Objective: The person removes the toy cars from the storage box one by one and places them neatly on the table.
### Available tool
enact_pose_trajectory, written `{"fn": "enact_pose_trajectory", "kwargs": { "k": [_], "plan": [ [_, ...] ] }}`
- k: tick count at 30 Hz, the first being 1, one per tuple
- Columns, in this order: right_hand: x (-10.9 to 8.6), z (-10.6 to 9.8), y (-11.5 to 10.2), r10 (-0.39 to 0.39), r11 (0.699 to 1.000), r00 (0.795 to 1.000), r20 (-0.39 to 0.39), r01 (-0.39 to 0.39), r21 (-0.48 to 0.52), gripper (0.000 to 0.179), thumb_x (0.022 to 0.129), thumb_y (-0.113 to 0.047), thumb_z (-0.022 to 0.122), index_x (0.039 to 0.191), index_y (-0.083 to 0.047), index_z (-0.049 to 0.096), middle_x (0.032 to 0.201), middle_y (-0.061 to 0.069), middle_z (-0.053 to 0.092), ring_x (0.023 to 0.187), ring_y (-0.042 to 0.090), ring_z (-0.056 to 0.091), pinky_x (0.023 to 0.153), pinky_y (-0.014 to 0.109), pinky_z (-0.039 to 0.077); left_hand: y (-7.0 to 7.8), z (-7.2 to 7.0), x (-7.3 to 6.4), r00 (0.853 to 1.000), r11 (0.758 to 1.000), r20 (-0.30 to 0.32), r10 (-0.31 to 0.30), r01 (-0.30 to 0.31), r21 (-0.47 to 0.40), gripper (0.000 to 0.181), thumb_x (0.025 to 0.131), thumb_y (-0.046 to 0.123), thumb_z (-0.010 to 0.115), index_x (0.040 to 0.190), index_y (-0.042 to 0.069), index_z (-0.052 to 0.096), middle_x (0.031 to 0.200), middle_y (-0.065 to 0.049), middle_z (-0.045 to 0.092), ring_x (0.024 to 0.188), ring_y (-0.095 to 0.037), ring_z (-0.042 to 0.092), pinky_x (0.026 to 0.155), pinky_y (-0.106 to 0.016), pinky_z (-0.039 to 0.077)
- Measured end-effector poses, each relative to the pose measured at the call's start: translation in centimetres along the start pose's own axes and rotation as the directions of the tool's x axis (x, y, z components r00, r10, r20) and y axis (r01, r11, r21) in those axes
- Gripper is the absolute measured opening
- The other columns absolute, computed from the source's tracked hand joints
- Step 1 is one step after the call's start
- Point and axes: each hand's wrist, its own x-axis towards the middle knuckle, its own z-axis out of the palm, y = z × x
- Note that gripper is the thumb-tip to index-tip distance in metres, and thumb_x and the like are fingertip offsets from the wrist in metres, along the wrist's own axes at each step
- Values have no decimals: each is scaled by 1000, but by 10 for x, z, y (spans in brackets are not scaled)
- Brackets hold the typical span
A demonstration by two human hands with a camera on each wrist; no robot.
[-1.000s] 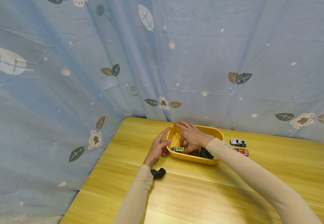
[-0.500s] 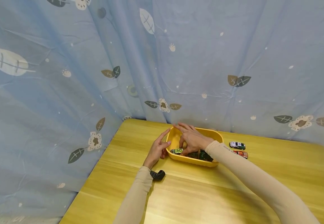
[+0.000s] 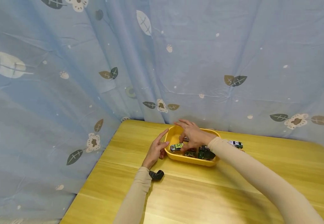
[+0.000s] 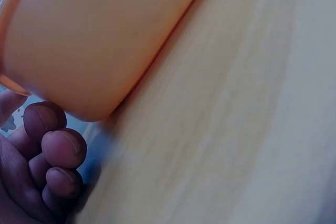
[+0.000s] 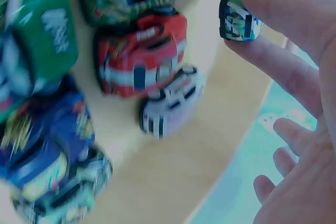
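Right hand (image 3: 194, 137) at work, centre of the head view, and it has a patterned green toy car (image 3: 176, 147) pinched between thumb and index finger! That car sits at the left end of the yellow tub (image 3: 190, 160), and at upper right in the right wrist view. The other fingers are spread away from it. Over to the left hand (image 3: 154, 152), just left of the tub: thumb and index finger straight out, touching the rim, no clench there, the remaining fingers loosely bent outside the wall. A red car (image 5: 142, 56) and a white car (image 5: 173, 100) fill the middle of the right wrist view, a green car (image 5: 42, 30) upper left.
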Motion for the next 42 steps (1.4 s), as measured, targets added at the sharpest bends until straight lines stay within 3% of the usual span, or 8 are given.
{"fn": "enact_pose_trajectory", "kwargs": {
  "k": [8,15,19,35,42],
  "plan": [
    [-32,-22,19,35,999,996,-85,-31,44,21,83,-38,91,92,-20,86,171,23,30,159,49,18,119,80,20,2,-5,1,1000,1000,-14,5,-5,16,58,108,22,59,164,29,44,58,-13,48,47,-21,44,44,-30,43],
    [-78,-33,38,125,976,985,-122,-99,196,19,83,-30,91,93,-16,86,169,25,32,158,50,15,122,78,14,-2,-6,0,1000,1000,-9,-14,14,5,58,108,22,59,163,32,44,57,-5,48,46,-19,43,44,-29,42],
    [-102,-36,49,158,968,977,-141,-125,219,17,81,-29,92,93,-17,86,168,26,35,157,50,17,120,80,14,-2,-5,1,1000,1000,-3,-14,14,-9,59,107,20,59,163,31,44,56,-3,49,45,-18,42,44,-28,41],
    [-161,-67,63,241,952,964,-115,-212,219,16,82,-31,91,94,-22,86,168,26,35,156,52,15,116,83,18,4,-6,6,1000,1000,-20,-5,5,-9,59,106,20,61,162,33,46,55,-7,53,44,-18,48,43,-28,45],
    [-196,-58,71,297,939,952,-78,-276,207,14,79,-34,93,89,-29,84,168,23,37,156,52,16,115,82,19,0,-1,0,1000,1000,-11,-17,17,-20,59,106,22,62,163,31,45,56,-6,54,44,-18,48,43,-28,45]
  ]
}}
